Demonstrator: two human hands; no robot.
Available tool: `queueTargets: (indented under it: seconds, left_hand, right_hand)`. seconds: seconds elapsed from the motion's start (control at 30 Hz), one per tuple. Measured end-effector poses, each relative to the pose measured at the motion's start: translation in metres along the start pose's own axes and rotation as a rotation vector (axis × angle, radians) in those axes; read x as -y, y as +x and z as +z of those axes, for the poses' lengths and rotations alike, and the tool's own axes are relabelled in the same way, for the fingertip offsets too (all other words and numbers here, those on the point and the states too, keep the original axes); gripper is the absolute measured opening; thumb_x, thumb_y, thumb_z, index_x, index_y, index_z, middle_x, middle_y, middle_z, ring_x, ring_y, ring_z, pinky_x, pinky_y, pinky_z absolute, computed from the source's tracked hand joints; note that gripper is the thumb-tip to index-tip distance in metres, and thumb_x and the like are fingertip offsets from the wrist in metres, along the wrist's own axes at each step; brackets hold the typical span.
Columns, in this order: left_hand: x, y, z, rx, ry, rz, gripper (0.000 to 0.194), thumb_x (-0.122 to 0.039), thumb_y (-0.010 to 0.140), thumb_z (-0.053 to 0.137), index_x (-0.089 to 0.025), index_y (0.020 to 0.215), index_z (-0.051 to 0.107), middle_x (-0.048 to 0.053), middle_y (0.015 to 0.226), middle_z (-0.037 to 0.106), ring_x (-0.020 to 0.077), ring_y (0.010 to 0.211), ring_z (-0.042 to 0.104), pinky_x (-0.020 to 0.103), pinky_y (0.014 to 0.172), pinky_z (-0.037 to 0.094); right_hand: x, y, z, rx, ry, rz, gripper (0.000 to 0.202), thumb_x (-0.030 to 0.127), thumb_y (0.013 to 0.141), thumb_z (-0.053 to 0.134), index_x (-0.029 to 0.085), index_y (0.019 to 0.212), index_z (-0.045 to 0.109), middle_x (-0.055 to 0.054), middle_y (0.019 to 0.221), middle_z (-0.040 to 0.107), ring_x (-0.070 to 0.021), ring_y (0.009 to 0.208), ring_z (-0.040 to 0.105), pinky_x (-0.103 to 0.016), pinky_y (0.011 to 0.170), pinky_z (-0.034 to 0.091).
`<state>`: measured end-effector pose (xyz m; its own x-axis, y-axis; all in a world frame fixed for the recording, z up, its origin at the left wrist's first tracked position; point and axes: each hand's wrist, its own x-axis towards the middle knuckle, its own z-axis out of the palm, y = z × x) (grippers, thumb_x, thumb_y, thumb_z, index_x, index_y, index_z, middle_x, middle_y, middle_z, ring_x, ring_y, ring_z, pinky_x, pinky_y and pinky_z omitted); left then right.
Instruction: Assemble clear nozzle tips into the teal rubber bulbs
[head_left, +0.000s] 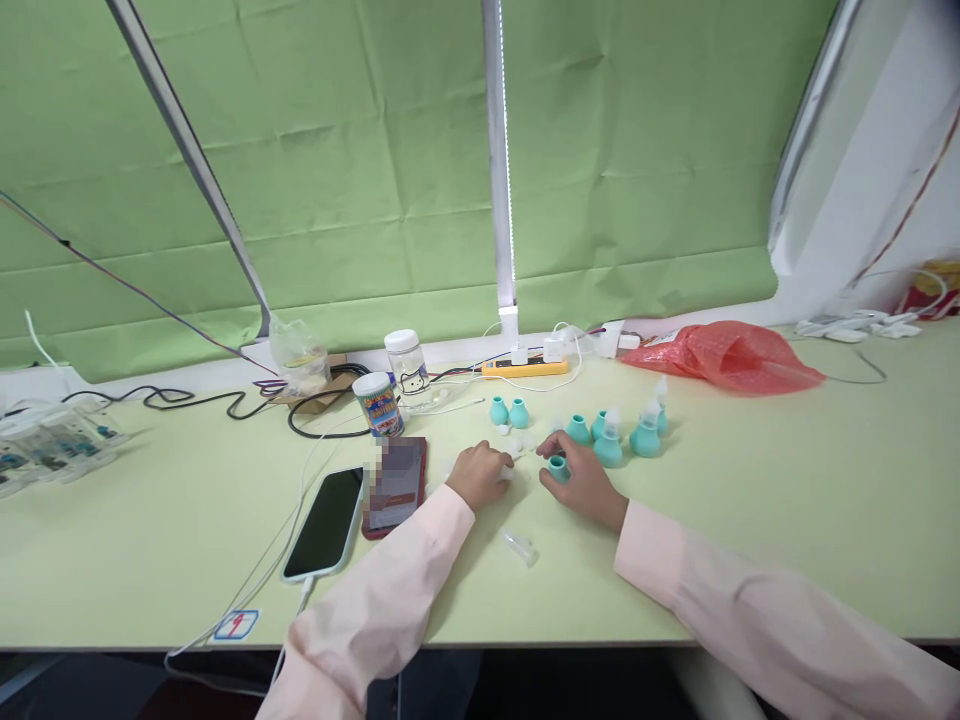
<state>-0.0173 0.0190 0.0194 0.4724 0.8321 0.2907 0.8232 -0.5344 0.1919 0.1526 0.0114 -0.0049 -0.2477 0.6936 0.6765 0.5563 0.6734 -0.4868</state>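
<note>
Pale green table (787, 520), green backdrop behind. Right hand (581, 480) grasps a teal bulb (558, 466); left hand (480, 474) pinches a small clear piece, unclear. More teal bulbs (607, 432) just beyond; phone (328, 522) left; labels unreadable.

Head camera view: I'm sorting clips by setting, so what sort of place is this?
Probably an indoor workbench for small assembly: a long pale table, teal rubber bulbs by the hands, and a power strip with chargers.
</note>
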Motion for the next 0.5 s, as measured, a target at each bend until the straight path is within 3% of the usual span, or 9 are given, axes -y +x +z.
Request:
queueTargets:
  seconds: [0.13,0.27,0.4,0.5]
  left_hand:
    - [-0.011,0.003,-0.005,-0.181,-0.416,0.000,0.028,-0.022,0.064,0.052,-0.020,0.092,0.050,-0.001,0.066,0.057,0.0110,0.061,0.051,0.023,0.058,0.041]
    - [-0.021,0.005,-0.004,-0.245,-0.857,-0.080,0.025,-0.028,0.063,0.055,-0.014,0.083,0.051,0.001,0.064,0.056,0.0099,0.060,0.053,0.020,0.054,0.044]
    - [-0.021,0.009,0.004,-0.264,-1.008,-0.145,0.024,-0.030,0.058,0.060,-0.011,0.073,0.057,0.006,0.069,0.059,0.0124,0.065,0.054,0.023,0.057,0.045]
    - [-0.020,0.015,0.005,-0.265,-1.059,-0.135,0.027,-0.031,0.058,0.059,-0.010,0.076,0.059,0.008,0.077,0.061,0.0139,0.068,0.055,0.025,0.060,0.046]
  right_hand:
    - [0.005,0.005,-0.006,-0.114,-0.094,-0.192,0.034,0.020,0.063,0.050,0.019,0.096,0.042,-0.008,0.096,0.049,-0.0212,0.089,0.045,-0.037,0.072,0.039]
    - [0.003,0.011,-0.012,-0.039,-0.213,-0.405,0.030,0.019,0.068,0.048,0.024,0.098,0.046,-0.005,0.098,0.052,-0.0217,0.090,0.043,-0.041,0.073,0.037]
    - [-0.005,0.014,-0.013,-0.065,-0.272,-0.426,0.016,0.019,0.072,0.046,0.022,0.086,0.052,-0.004,0.084,0.057,-0.0205,0.081,0.046,-0.038,0.068,0.037]
    - [-0.007,0.018,-0.017,-0.082,-0.272,-0.399,0.018,0.019,0.074,0.043,0.020,0.090,0.052,-0.005,0.081,0.056,-0.0199,0.077,0.047,-0.037,0.066,0.038]
